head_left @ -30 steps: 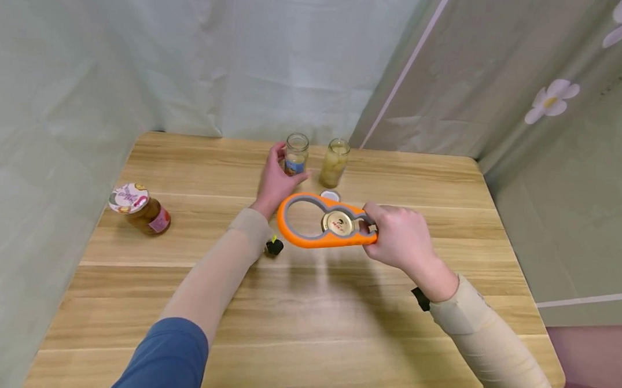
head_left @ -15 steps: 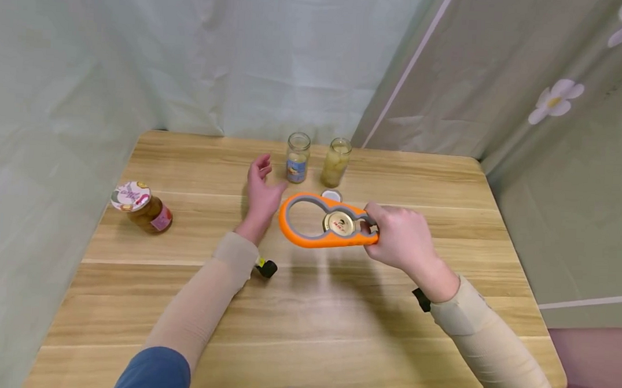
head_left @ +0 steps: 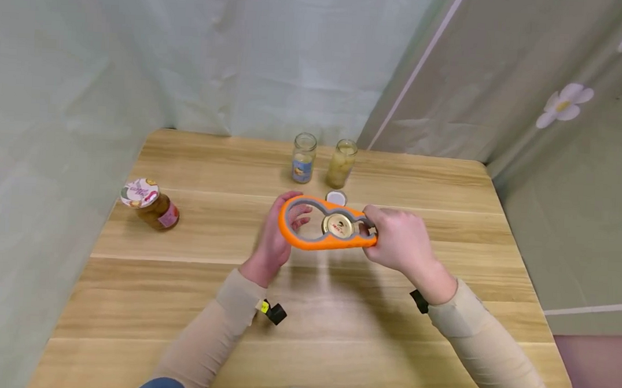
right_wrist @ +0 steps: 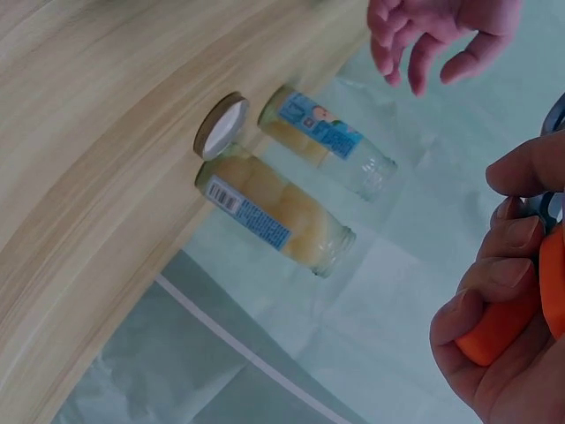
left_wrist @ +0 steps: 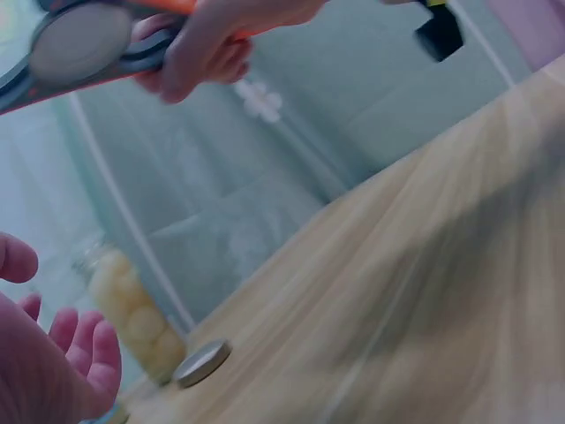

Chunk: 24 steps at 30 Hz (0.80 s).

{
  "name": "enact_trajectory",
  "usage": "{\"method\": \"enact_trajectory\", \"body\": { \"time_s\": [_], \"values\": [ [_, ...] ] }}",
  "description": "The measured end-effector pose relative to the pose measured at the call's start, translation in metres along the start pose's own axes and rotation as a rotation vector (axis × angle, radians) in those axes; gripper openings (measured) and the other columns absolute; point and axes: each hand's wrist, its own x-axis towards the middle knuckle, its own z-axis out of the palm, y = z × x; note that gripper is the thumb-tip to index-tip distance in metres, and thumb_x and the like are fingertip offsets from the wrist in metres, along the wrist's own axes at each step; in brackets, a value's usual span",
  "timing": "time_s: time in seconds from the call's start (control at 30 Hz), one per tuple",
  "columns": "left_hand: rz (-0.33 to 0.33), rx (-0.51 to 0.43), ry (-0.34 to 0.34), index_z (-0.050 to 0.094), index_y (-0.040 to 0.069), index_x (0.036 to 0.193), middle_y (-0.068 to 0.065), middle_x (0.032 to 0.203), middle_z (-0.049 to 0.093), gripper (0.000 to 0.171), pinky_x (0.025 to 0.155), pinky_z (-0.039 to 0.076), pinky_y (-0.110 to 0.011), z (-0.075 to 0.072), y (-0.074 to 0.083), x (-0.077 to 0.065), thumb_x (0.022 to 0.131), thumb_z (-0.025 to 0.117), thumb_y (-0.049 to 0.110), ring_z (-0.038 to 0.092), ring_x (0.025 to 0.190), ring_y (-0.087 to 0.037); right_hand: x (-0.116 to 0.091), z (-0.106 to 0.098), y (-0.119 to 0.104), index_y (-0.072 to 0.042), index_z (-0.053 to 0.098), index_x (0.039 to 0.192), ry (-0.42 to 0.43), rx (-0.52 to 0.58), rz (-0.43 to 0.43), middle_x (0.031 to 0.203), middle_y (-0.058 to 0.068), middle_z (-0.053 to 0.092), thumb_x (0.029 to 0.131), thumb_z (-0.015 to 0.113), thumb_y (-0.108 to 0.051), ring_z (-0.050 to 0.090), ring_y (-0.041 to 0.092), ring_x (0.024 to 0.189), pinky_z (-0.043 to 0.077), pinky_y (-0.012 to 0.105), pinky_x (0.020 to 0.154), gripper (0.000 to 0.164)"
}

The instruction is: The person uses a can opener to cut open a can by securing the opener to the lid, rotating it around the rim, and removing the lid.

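Note:
My right hand (head_left: 400, 238) grips the narrow end of an orange jar opener (head_left: 302, 244), held above the table. A gold jar lid (head_left: 340, 225) sits in the opener's middle ring. My left hand (head_left: 274, 236) is close to the opener's wide end, partly hidden behind its rim; its fingers are loosely bent and hold nothing. In the right wrist view that left hand (right_wrist: 446, 34) appears apart from the opener. Beyond both hands stand two uncapped glass jars: one with a blue label (head_left: 302, 170), and one with pale pieces in liquid (head_left: 340, 169).
Another lid (head_left: 336, 198) lies on the wooden table (head_left: 210, 224) in front of the uncapped jars, white inside up. At the left stands a brown-filled jar (head_left: 159, 211) with a patterned lid. Pale curtains (head_left: 275, 59) hang behind the table.
My left hand has let go of the blue-labelled jar and come back toward me, to the opener's wide end. The right hand keeps holding the jar opener in nearly the same spot.

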Motion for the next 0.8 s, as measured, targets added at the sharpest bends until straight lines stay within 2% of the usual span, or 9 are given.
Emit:
{"method": "enact_trajectory", "body": {
  "time_s": [0.1, 0.23, 0.33, 0.4, 0.5, 0.67, 0.8],
  "values": [
    [-0.03, -0.039, -0.131, 0.059, 0.01, 0.11, -0.005, 0.104, 0.063, 0.012, 0.088, 0.049, -0.04, 0.008, -0.006, -0.007, 0.1, 0.053, 0.007, 0.054, 0.105, -0.036, 0.0, 0.0, 0.0, -0.022, 0.049, 0.071, 0.007, 0.004, 0.002, 0.052, -0.01, 0.034, 0.061, 0.063, -0.014, 0.033, 0.013, 0.04, 0.028, 0.032, 0.034, 0.018],
    [-0.093, -0.133, -0.257, 0.06, 0.014, 0.104, -0.001, 0.098, 0.063, 0.011, 0.079, 0.051, -0.029, 0.016, -0.009, -0.014, 0.102, 0.05, 0.013, 0.057, 0.093, -0.02, 0.001, -0.001, 0.0, -0.021, 0.05, 0.071, 0.001, 0.003, 0.006, 0.053, -0.009, 0.035, 0.062, 0.063, -0.014, 0.033, 0.014, 0.041, 0.028, 0.032, 0.035, 0.017],
    [-0.17, -0.268, -0.352, 0.058, 0.013, 0.107, -0.001, 0.101, 0.064, 0.012, 0.076, 0.053, -0.024, 0.019, -0.008, -0.018, 0.104, 0.048, 0.019, 0.058, 0.092, -0.016, 0.001, -0.002, 0.0, -0.02, 0.051, 0.071, 0.002, 0.0, 0.009, 0.053, -0.009, 0.036, 0.062, 0.065, -0.013, 0.034, 0.014, 0.041, 0.028, 0.032, 0.036, 0.017],
    [-0.237, -0.374, -0.415, 0.058, 0.011, 0.111, -0.004, 0.106, 0.064, 0.018, 0.077, 0.055, -0.025, 0.019, -0.006, -0.019, 0.105, 0.046, 0.022, 0.058, 0.095, -0.017, 0.001, -0.002, 0.001, -0.019, 0.052, 0.071, 0.005, 0.0, 0.007, 0.054, -0.008, 0.036, 0.062, 0.065, -0.012, 0.034, 0.014, 0.042, 0.028, 0.032, 0.036, 0.017],
    [-0.322, -0.49, -0.473, 0.057, 0.008, 0.116, -0.008, 0.113, 0.064, 0.023, 0.08, 0.056, -0.03, 0.018, -0.004, -0.019, 0.105, 0.046, 0.026, 0.058, 0.1, -0.021, 0.001, -0.002, 0.003, -0.019, 0.052, 0.071, 0.004, -0.006, -0.002, 0.055, -0.008, 0.037, 0.062, 0.065, -0.012, 0.034, 0.014, 0.042, 0.029, 0.032, 0.037, 0.017],
    [-0.358, -0.485, -0.522, 0.054, 0.008, 0.125, -0.01, 0.123, 0.062, 0.03, 0.087, 0.056, -0.036, 0.016, -0.003, -0.02, 0.105, 0.049, 0.029, 0.057, 0.108, -0.023, 0.003, -0.002, 0.004, -0.018, 0.053, 0.071, -0.008, -0.012, 0.0, 0.055, -0.007, 0.039, 0.063, 0.066, -0.013, 0.036, 0.015, 0.043, 0.031, 0.033, 0.037, 0.016],
    [-0.354, -0.425, -0.589, 0.053, 0.01, 0.131, -0.009, 0.125, 0.061, 0.034, 0.093, 0.053, -0.039, 0.016, -0.005, -0.023, 0.105, 0.05, 0.03, 0.058, 0.111, -0.025, 0.005, -0.001, 0.004, -0.019, 0.053, 0.072, -0.011, 0.0, -0.003, 0.055, -0.008, 0.04, 0.062, 0.064, -0.012, 0.037, 0.014, 0.044, 0.032, 0.033, 0.038, 0.016]
  ]
}}
